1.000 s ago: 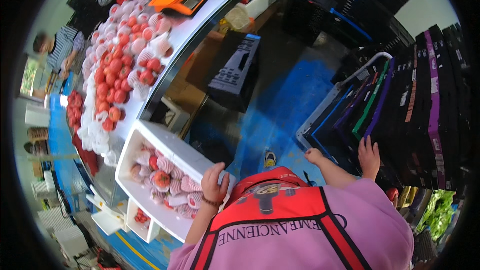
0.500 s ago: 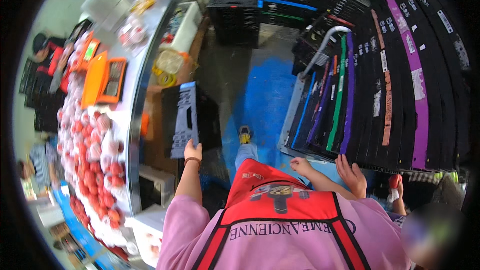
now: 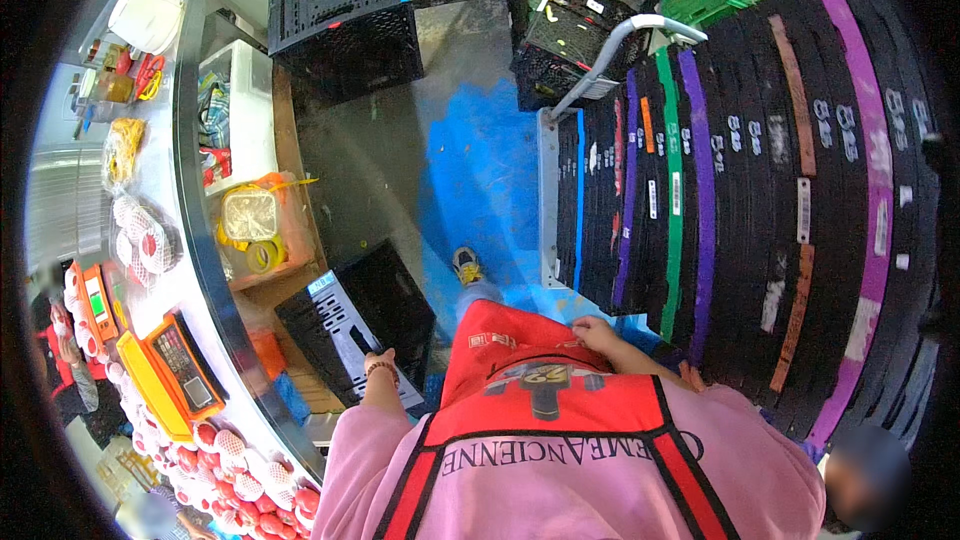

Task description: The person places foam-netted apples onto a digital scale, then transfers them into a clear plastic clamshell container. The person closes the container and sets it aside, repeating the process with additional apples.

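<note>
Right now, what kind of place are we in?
Probably a room where fruit is packed, maybe behind a shop. I can see red fruit in foam nets, orange scales for weighing, and lots of stacked black crates.

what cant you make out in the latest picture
- Left hand fingertips: head view, hidden at the slot of the black crate.
- Right hand palm: head view, turned away behind its own curled fingers.
- Red fruit, full spread: head view, cut off by the lower edge.
</note>
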`<state>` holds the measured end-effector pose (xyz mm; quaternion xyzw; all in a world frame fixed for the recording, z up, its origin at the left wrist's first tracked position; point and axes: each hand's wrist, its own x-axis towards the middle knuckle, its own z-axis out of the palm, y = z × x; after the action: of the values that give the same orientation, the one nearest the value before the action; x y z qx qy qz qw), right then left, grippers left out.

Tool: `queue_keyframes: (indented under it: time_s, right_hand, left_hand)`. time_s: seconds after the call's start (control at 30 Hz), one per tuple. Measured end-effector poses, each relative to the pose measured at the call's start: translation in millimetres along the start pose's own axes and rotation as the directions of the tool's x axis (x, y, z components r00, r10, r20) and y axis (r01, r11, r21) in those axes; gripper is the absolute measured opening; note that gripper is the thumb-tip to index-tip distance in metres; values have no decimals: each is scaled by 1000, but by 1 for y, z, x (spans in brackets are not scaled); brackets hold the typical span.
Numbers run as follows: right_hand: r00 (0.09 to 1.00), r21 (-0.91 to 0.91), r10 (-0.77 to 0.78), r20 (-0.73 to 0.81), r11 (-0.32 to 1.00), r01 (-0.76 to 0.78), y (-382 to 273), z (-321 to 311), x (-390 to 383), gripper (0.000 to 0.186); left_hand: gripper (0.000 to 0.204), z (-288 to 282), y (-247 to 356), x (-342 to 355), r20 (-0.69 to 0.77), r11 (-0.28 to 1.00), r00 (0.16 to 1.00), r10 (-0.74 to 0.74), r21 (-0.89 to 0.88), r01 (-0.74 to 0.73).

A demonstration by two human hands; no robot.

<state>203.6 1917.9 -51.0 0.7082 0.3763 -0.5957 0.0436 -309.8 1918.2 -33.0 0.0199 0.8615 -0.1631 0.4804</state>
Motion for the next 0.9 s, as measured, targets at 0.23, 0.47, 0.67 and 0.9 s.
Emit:
queue_keyframes:
  time_s: [0.23, 0.47, 0.67, 0.9]
  right_hand:
    - [996, 156, 72, 56, 985, -80, -97, -13, 24, 23]
    - [987, 74, -158, 17, 985, 157, -188, -37, 99, 22]
    - [947, -298, -290, -137, 924, 240, -304, -77, 199, 62]
    - [891, 382, -395, -223, 806, 453, -492, -137, 158, 47]
  left_hand:
    - [59, -121, 61, -1, -312, 921, 936, 162, -292, -257]
    - [24, -185, 96, -117, -494, 570, 703, 511, -417, -708]
    - [23, -238, 141, -296, -498, 213, 543, 676, -573, -791]
    - [19, -357, 128, -384, -556, 108, 395, 731, -477, -872]
